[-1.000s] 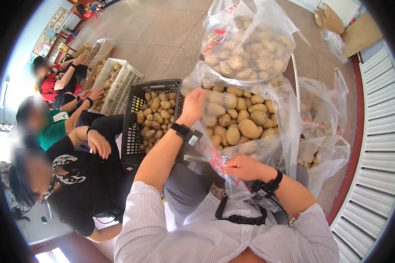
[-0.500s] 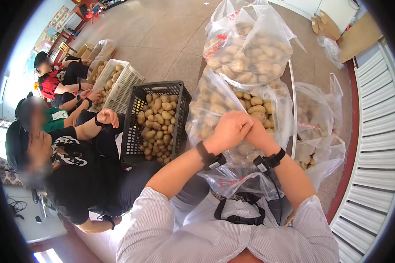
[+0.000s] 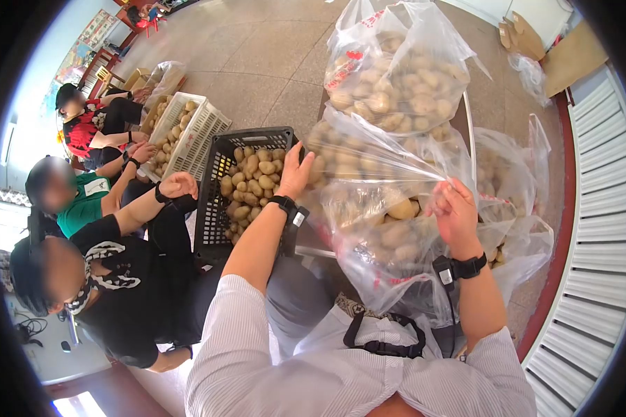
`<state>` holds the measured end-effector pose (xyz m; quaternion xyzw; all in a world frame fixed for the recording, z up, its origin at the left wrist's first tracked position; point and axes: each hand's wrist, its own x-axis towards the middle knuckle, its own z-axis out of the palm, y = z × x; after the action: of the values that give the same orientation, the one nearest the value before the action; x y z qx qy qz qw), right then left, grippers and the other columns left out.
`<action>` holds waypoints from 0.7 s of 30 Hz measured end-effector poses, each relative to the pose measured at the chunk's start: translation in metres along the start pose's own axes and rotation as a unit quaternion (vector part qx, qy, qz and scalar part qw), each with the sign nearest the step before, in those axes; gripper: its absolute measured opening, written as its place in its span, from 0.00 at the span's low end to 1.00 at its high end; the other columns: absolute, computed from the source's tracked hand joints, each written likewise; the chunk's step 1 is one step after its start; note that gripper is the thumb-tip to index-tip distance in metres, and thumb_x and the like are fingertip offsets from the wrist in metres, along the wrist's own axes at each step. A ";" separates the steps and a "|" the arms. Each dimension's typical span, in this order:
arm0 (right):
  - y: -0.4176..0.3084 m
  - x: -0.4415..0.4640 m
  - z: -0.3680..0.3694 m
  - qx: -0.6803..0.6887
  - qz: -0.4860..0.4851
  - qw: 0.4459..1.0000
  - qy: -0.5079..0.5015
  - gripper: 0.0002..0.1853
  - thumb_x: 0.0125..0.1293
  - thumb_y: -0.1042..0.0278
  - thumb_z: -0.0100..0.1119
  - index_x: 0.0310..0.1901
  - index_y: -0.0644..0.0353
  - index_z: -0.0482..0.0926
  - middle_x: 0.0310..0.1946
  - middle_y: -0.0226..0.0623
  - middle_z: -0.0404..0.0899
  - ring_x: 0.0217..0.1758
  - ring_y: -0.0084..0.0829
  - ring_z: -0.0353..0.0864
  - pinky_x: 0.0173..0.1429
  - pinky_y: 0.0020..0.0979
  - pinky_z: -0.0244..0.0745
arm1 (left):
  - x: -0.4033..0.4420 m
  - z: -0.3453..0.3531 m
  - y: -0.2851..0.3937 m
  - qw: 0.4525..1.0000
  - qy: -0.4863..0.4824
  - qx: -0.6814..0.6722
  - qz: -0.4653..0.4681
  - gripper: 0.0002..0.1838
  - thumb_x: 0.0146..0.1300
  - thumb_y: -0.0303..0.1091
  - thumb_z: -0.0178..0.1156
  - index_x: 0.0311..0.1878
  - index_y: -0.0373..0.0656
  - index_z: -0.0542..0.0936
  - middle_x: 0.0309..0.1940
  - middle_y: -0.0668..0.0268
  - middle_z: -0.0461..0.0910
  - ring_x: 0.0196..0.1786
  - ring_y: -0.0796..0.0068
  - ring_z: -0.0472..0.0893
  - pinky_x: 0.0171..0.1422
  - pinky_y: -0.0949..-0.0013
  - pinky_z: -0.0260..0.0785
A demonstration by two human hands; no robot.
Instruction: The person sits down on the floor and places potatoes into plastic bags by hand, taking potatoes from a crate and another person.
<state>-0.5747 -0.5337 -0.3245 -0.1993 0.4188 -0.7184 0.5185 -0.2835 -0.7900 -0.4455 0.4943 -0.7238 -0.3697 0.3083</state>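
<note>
In the head view, a clear plastic bag of potatoes [image 3: 396, 243] lies in front of me, its opening partly showing bare potatoes [image 3: 403, 208]. My right hand [image 3: 455, 215] pinches the edge of the bag's film, which is stretched in taut folds toward the upper left. My left hand [image 3: 295, 175] is at the bag's left side, beside the black crate's right rim, with thumb and fingers apart. Part of the left hand's contact with the plastic cannot be made out. A second full bag of potatoes [image 3: 396, 83] stands just beyond.
A black crate [image 3: 207, 208] of potatoes stands left of the bags. Farther left are a white crate [image 3: 205, 132] and seated co-workers, the nearest in a black shirt [image 3: 146, 285]. More potato bags [image 3: 511, 174] lie at right, near a white radiator [image 3: 598, 229].
My hands were together over the bag and have moved apart. The left went to the bag's left side; the right moved right, drawing the plastic film taut across the opening.
</note>
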 end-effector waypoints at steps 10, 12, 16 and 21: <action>-0.013 -0.006 -0.009 0.004 -0.017 0.998 -0.053 0.09 0.72 0.68 0.53 0.38 0.64 0.79 0.16 0.20 0.57 0.20 0.19 0.55 0.31 0.33 0.70 | 0.029 0.025 -0.004 0.997 -0.043 0.025 0.058 0.36 0.70 0.46 0.57 0.75 0.38 0.60 0.75 0.49 0.57 0.78 0.55 0.56 0.80 0.62 0.47; -0.017 -0.008 -0.010 0.007 -0.009 0.998 -0.055 0.09 0.72 0.68 0.54 0.37 0.64 0.79 0.16 0.20 0.57 0.20 0.19 0.55 0.31 0.33 0.70 | 0.026 0.030 -0.005 0.998 -0.042 -0.006 0.056 0.34 0.70 0.44 0.56 0.74 0.38 0.61 0.75 0.49 0.58 0.78 0.55 0.56 0.80 0.63 0.47; -0.025 -0.006 -0.013 0.029 0.003 0.999 -0.022 0.10 0.72 0.66 0.55 0.36 0.63 0.78 0.16 0.20 0.57 0.19 0.19 0.56 0.31 0.33 0.70 | 0.023 0.041 -0.009 0.995 -0.036 -0.065 0.065 0.31 0.69 0.39 0.56 0.72 0.38 0.63 0.74 0.50 0.59 0.77 0.57 0.58 0.80 0.63 0.48; -0.036 -0.001 -0.012 0.031 -0.029 0.998 -0.051 0.11 0.73 0.64 0.54 0.35 0.62 0.78 0.15 0.20 0.57 0.19 0.19 0.56 0.31 0.34 0.70 | 0.015 0.057 -0.003 0.996 -0.018 -0.074 0.051 0.31 0.70 0.39 0.55 0.72 0.37 0.63 0.73 0.50 0.61 0.76 0.56 0.59 0.79 0.63 0.49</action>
<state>-0.6036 -0.5237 -0.3018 -0.2314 0.3635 -0.7346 0.5241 -0.3326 -0.7916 -0.4773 0.4259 -0.7240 -0.4153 0.3492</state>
